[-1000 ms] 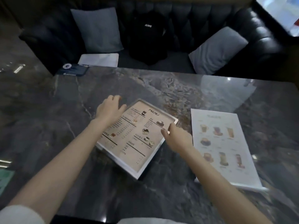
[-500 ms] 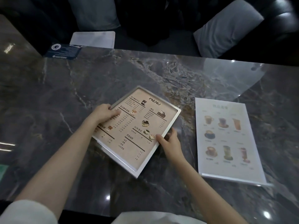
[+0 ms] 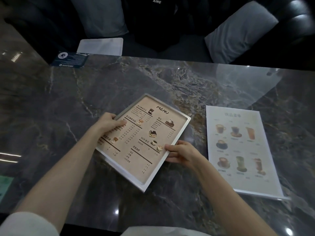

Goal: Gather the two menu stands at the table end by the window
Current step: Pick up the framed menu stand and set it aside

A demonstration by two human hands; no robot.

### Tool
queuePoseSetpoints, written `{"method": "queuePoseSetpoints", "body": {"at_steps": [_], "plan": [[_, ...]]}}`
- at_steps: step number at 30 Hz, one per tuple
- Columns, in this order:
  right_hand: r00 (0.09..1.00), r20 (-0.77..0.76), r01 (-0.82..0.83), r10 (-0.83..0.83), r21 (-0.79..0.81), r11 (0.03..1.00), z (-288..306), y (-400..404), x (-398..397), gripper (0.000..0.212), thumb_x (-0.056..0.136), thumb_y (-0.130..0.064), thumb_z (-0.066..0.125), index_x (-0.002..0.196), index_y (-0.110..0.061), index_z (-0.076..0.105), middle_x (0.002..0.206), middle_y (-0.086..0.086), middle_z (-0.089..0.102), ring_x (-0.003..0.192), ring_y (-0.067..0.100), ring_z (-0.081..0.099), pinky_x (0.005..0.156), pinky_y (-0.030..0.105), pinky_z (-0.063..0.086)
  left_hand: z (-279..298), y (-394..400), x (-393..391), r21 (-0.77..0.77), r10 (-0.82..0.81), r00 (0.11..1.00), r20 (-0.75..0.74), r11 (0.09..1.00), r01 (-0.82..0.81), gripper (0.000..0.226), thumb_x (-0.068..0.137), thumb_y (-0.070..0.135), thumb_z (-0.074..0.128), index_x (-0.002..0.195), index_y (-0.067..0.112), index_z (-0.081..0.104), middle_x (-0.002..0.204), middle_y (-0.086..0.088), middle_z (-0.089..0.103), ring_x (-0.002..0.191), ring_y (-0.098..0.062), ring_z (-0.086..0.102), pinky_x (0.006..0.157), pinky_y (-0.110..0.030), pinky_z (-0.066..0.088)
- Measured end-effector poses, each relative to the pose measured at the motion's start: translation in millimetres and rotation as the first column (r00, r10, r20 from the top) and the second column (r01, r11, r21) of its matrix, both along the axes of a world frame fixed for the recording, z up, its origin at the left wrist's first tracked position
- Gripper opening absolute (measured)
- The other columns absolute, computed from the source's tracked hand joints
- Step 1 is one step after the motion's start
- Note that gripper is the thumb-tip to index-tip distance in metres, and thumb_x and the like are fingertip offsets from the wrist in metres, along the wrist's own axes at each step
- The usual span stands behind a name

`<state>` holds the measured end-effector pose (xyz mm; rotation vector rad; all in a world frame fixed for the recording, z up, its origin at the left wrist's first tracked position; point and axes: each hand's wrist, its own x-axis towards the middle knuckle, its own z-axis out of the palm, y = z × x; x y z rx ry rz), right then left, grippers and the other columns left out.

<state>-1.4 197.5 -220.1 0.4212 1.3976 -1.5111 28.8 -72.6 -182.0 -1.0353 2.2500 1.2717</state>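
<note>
A tan menu stand (image 3: 144, 140) with a silvery frame and the word MENU is tilted over the middle of the dark marble table (image 3: 85, 92). My left hand (image 3: 109, 123) grips its left edge, thumb on the printed face. My right hand (image 3: 180, 152) grips its right edge, thumb on top and fingers underneath. A second menu stand (image 3: 240, 150), white with pictures of drinks, lies flat on the table to the right, apart from both hands.
A dark blue card (image 3: 69, 59) lies at the table's far left edge. Behind the table stands a black sofa with two grey cushions (image 3: 238, 31), a black bag (image 3: 153, 23) and a white sheet (image 3: 101, 46) on the seat.
Both hands have closed on the tan menu stand's side edges and lifted it slightly off the table. The view has tilted down and closer to the table.
</note>
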Motion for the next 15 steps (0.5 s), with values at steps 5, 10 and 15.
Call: {"method": "queuePoseSetpoints", "body": {"at_steps": [5,10,15], "plan": [[0.992,-0.127,-0.018,0.013,-0.039,0.999,19,-4,-5,0.035,0.079,-0.002,0.066,0.111,-0.004,0.051,0.102,0.016,0.071,0.075,0.024,0.073,0.054,0.031,0.06,10,-8,4,0.062,0.07,0.994,-0.089,0.996,-0.064,0.038,0.079,0.024,0.071,0.108,0.001,0.061,0.088,-0.013,0.07,0.075,-0.025,0.069,0.059,-0.032,0.053],[0.948,-0.316,-0.05,0.036,-0.035,0.998,54,-7,-19,0.034,0.077,-0.001,0.068,0.106,-0.005,0.053,0.096,0.013,0.071,0.075,0.023,0.073,0.059,0.035,0.062,26,-14,-1,0.086,0.129,0.966,-0.224,0.99,-0.112,0.07,0.078,0.031,0.071,0.135,0.003,0.042,0.106,-0.008,0.066,0.085,-0.023,0.066,0.071,-0.035,0.055],[0.877,-0.48,-0.03,0.002,-0.051,0.998,81,-1,-27,0.028,0.075,-0.004,0.071,0.096,-0.011,0.052,0.09,0.012,0.073,0.073,0.024,0.073,0.052,0.03,0.059,38,-7,-10,0.158,0.168,0.928,-0.334,0.98,-0.121,0.072,0.072,0.032,0.073,0.133,0.005,0.046,0.103,-0.005,0.066,0.078,-0.016,0.065,0.063,-0.028,0.052]]}}
